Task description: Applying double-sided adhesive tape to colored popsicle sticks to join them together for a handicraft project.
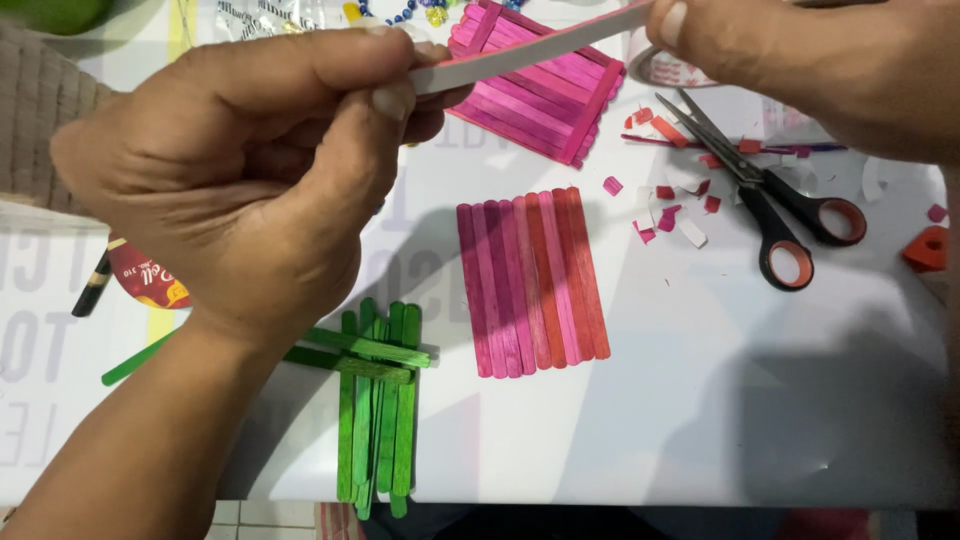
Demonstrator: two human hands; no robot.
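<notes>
Head view: I look down at my two hands over the white tabletop (700,400).
Strip: a thin, flat strip (530,48), pale on its edge and pink on top, held up in the air between my hands.
Left hand (250,170): my grip is closed, pinching one end of the strip.
Right hand (800,60): my grip is closed, pinching the other end.
Done: one flat mat of pink and red sticks (530,280) lies side by side; another pink mat (545,85) has cross sticks on it.
Left: the green sticks (378,400) lie in a loose pile.
Other things: black scissors with red-lined handles (770,200), small paper scraps (680,205), smooth wood, shiny beads (405,12).
</notes>
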